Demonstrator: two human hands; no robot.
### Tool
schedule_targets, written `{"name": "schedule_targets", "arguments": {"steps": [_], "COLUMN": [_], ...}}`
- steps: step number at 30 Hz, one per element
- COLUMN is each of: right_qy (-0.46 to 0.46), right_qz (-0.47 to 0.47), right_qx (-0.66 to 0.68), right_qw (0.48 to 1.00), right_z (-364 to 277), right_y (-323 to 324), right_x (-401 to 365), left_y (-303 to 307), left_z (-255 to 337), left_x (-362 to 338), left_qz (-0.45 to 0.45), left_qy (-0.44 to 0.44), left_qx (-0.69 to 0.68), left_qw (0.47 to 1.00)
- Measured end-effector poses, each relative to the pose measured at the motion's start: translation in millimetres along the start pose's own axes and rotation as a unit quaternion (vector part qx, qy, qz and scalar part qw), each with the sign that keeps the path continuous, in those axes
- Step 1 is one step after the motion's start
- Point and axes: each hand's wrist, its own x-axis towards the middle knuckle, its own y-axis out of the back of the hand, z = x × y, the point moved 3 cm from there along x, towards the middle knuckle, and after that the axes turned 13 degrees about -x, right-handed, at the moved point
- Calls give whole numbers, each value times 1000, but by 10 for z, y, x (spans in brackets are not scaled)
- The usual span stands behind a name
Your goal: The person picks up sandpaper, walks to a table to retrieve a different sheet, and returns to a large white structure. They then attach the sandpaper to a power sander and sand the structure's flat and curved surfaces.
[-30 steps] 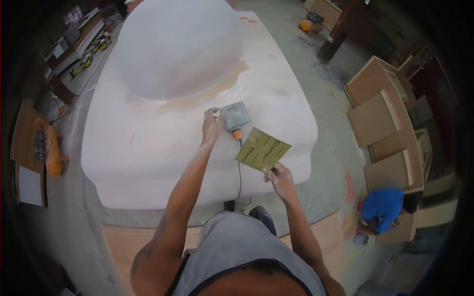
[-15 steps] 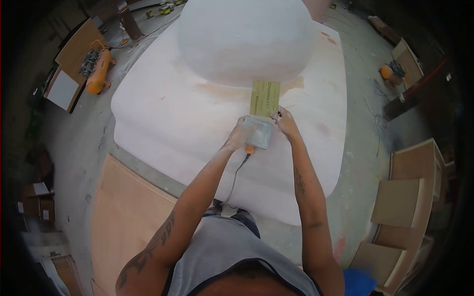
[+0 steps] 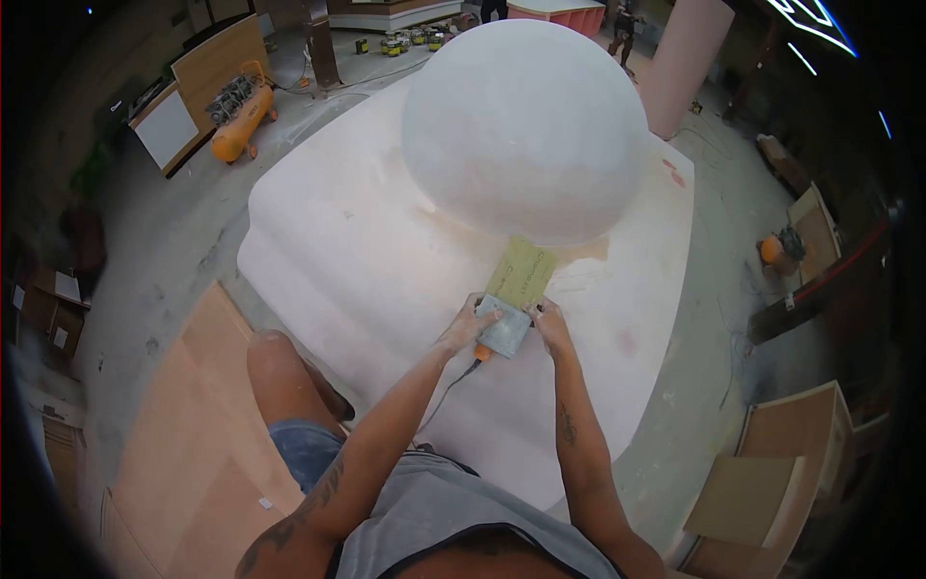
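Note:
My left hand [image 3: 469, 323] is closed round a sheet sander [image 3: 505, 338] turned with its flat, dusty grey pad up. An orange end and a dark cord [image 3: 449, 390] show below it. A yellow-green sheet of sandpaper [image 3: 523, 274], printed side up, stretches from the pad's far edge. With bent fingers my right hand [image 3: 551, 326] pinches the sheet's near right corner beside the sander. Whether the sheet is clamped to the pad cannot be made out. Beneath both hands spreads a large pale pinkish-white moulded form [image 3: 328, 193] with a rounded grey-white dome [image 3: 526, 125] on it.
An orange air compressor [image 3: 243, 121] stands on the floor at left, another [image 3: 781, 251] at right. Wooden panels [image 3: 207, 405] lie beside my leg. A wooden cabinet [image 3: 772, 473] stands at lower right. People and a pink column [image 3: 687, 68] are at the back.
My view has tilted up, showing more of the dome and the far room. A bent leg has come into view at left. Both hands still hold the sander and sandpaper, now turned slightly clockwise.

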Motion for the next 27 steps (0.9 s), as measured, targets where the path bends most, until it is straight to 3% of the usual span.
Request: {"name": "schedule_targets", "arguments": {"steps": [3,6,8,10,14,17,21,23,27], "right_qy": [-15,-7,-60,-69,-85,-89,-70,-68,-61], "right_qz": [17,-44,-72,-70,-78,-80,-45,-11,7], "right_qx": [-31,9,-5,-27,2,-2,-23,-8,-15], "right_qw": [999,999,996,995,993,993,996,998,998], "right_z": [31,-48,-41,24,175,88,6,1,43], "right_y": [56,161,229,279,294,293,202,159,128], "right_x": [17,-57,-85,-61,-87,-148,-194,-259,-300], "left_y": [46,59,160,126,80,91,152,136,113], "left_z": [-34,-209,-67,-113,-125,-56,-151,-108,-179], "left_x": [145,174,305,264,250,298,440,406,435], "left_qz": [2,-2,-8,-11,2,32,-15,-7,5], "left_qy": [-6,-5,-30,31,17,66,52,90,87], "left_qx": [-22,-30,-7,-17,-14,-44,-160,-224,-200], "left_qw": [1000,1000,1000,999,1000,996,986,971,976]}}
